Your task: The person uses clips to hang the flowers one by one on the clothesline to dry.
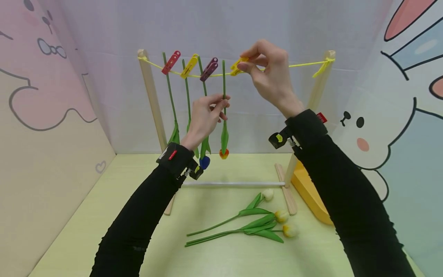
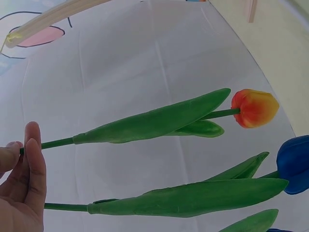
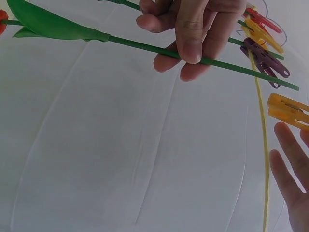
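My left hand [image 1: 207, 115] pinches the green stem of an orange-yellow tulip [image 2: 254, 108], which hangs bloom down with its stem end up by the yellow cord [image 1: 297, 66]. In my right hand [image 1: 271, 71] a yellow clothespin [image 3: 288, 111] is held between thumb and fingers, just right of that stem. To the left, a red clothespin [image 1: 171, 62], another yellow clothespin [image 1: 189, 66] and a purple clothespin [image 1: 209, 69] sit on the cord, with tulip stems at them. A blue tulip [image 2: 294, 164] hangs beside the orange one. My left forearm covers part of the hanging flowers.
Wooden posts [image 1: 152, 96] hold up the cord, and a white rod [image 1: 238, 184] joins the stand low down. Several pale tulips [image 1: 256, 223] lie on the table [image 1: 214, 261]. An orange-yellow tray [image 1: 311, 192] stands at right, partly behind my right arm.
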Motion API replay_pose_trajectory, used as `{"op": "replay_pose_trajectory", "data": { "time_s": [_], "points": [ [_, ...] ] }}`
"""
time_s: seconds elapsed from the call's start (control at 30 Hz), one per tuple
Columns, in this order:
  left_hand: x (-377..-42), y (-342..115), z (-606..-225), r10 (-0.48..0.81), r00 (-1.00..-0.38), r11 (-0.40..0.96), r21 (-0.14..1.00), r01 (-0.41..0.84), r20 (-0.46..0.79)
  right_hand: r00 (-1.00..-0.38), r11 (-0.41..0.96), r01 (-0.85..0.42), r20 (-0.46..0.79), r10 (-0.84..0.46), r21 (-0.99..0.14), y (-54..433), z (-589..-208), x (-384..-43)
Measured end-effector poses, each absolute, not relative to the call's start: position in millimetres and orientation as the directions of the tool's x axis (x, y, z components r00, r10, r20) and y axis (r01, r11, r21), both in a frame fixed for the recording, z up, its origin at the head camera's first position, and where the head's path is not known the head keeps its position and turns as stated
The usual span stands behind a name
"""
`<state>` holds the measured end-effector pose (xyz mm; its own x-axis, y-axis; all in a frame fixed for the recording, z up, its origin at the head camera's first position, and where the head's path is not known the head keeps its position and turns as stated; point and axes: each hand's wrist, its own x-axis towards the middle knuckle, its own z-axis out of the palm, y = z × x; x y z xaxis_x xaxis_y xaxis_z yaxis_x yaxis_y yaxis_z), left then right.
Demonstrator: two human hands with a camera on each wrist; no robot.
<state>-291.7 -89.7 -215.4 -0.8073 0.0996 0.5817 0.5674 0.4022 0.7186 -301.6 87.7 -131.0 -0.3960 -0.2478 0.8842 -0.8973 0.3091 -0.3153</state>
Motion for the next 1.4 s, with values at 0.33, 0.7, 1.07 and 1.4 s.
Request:
{"op": "replay_pose_trajectory", "data": {
  "time_s": [0.33,0.7,1.07,1.4],
  "points": [
    [-289.9,-87.2,-212.0,0.090,-0.815,0.448,0.708,0.547,0.573,-0.443,0.326,-0.876,0.861,-0.251,-0.356,84.9,-128.7,-301.1],
    [-289.2,-85.3,-210.3,0.075,-0.816,0.465,0.704,0.537,0.573,-0.467,0.319,-0.866,0.850,-0.244,-0.385,88.1,-128.2,-301.1],
    [-290.7,-85.9,-211.2,0.077,-0.810,0.469,0.696,0.544,0.581,-0.518,0.334,-0.839,0.819,-0.248,-0.429,86.3,-126.2,-300.4],
    [-289.7,-86.6,-210.9,0.074,-0.819,0.473,0.703,0.531,0.569,-0.550,0.360,-0.812,0.810,-0.205,-0.460,80.5,-125.0,-302.8]
  ]
}}
